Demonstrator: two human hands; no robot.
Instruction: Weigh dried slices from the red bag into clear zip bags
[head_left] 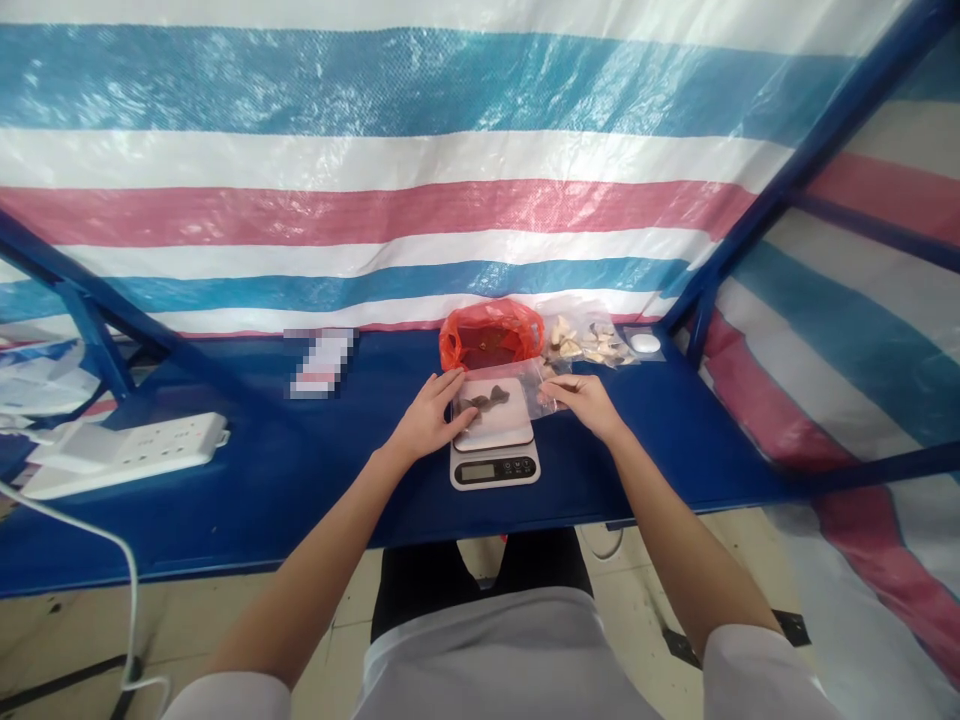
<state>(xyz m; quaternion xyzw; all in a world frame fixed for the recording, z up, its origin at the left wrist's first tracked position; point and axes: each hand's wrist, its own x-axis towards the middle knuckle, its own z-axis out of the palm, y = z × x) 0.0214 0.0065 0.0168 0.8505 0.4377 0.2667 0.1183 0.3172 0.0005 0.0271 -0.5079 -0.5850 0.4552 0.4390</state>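
- Clear bag (489,398) lies on the scale's platform, just below the center of the frame, holding dark, flattish pieces (480,402).
- Left hand (427,415) has its fingers loosely spread and resting against the bag's left side, without gripping it.
- Right hand (585,405) appears to pinch the bag's right edge between thumb and forefinger, though the small view makes this hard to confirm.
- Scale (495,470) sits on the blue table (262,480), its display facing the person.
- Red bag (487,335) stands just behind the scale.
- Pale pieces (585,342) lie in another clear bag to its right.
- Power strip (124,455) lies at the table's left end.
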